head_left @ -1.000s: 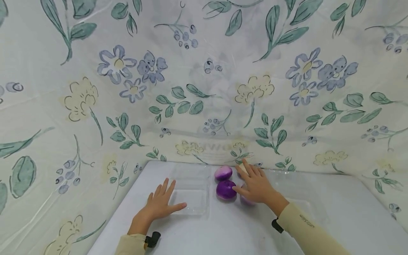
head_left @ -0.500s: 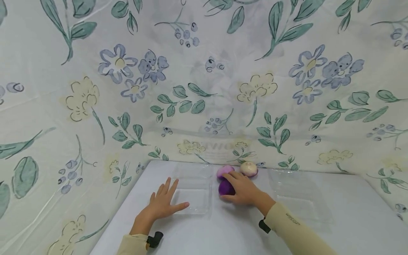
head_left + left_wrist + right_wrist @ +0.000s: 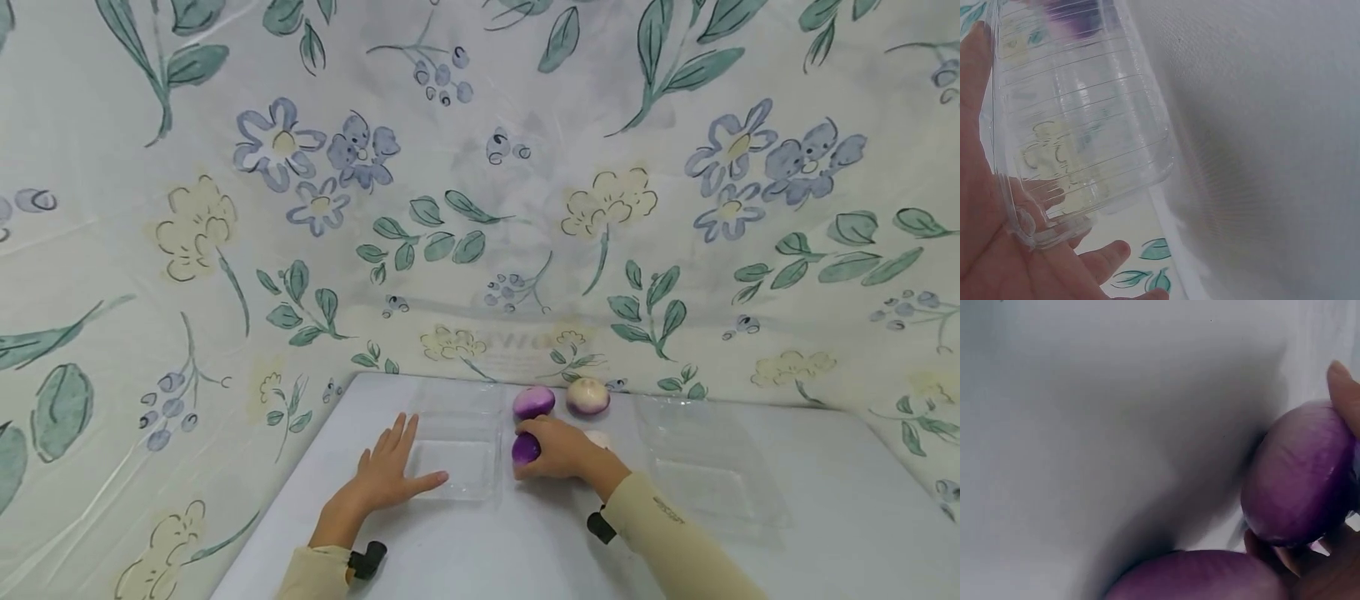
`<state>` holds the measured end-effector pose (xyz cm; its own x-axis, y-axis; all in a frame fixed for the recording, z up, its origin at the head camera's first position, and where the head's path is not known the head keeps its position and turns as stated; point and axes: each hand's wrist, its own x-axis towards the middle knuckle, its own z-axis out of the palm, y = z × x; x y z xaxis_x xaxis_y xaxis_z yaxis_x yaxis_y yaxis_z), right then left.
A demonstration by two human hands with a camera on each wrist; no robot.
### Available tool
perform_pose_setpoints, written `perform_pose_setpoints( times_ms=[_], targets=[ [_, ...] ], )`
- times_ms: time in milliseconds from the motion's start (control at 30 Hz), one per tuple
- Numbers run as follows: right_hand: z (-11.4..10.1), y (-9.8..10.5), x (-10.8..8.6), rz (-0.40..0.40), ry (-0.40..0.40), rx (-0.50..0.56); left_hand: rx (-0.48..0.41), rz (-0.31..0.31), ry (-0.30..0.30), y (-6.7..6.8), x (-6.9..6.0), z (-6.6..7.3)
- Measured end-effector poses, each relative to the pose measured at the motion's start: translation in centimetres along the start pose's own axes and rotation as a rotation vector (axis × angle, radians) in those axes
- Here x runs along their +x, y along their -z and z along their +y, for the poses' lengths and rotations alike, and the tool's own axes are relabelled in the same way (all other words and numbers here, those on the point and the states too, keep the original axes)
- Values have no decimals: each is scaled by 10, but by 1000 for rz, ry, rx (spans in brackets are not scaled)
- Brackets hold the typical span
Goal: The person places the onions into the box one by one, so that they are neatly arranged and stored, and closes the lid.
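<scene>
My right hand (image 3: 558, 450) grips a dark purple onion (image 3: 527, 448), thumb on the near side and fingers on the far side. In the right wrist view the held onion (image 3: 1300, 475) shows fine streaks, and another purple onion (image 3: 1194, 578) lies close beside it. Just beyond the hand sit a pinkish-purple onion (image 3: 534, 402) and a cream-topped one (image 3: 588, 397). A pale onion (image 3: 597, 437) is mostly hidden behind the right hand. My left hand (image 3: 381, 473), fingers straight and spread, rests against the left side of a clear plastic box (image 3: 457, 498).
A second clear plastic box (image 3: 712, 475) with its lid raised stands to the right of the onions. Both boxes are on a white table (image 3: 525, 550). A floral cloth (image 3: 480, 208) hangs as a wall along the table's back edge.
My right hand has moved left and down from over the onions, and its fingers have closed round the dark purple one. The cream-topped onion has come into view. The left hand stays by its box.
</scene>
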<state>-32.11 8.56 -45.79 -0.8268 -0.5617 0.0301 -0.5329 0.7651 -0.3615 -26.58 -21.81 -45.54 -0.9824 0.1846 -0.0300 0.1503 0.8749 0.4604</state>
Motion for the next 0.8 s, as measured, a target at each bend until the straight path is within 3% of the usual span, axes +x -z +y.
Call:
perform_pose_setpoints(
  times_ms=[133, 267, 600, 800],
  targets=[
    [-5, 0, 0, -31, -8, 24, -14, 1, -1, -1, 1, 0],
    [-7, -2, -3, -51, -54, 121, -27, -4, 0, -1, 2, 0],
    [1, -17, -14, 66, -124, 376, -64, -12, -11, 3, 2, -1],
    [-2, -18, -20, 57, -185, 456, -110, -19, -64, 3, 1, -2]
  ],
)
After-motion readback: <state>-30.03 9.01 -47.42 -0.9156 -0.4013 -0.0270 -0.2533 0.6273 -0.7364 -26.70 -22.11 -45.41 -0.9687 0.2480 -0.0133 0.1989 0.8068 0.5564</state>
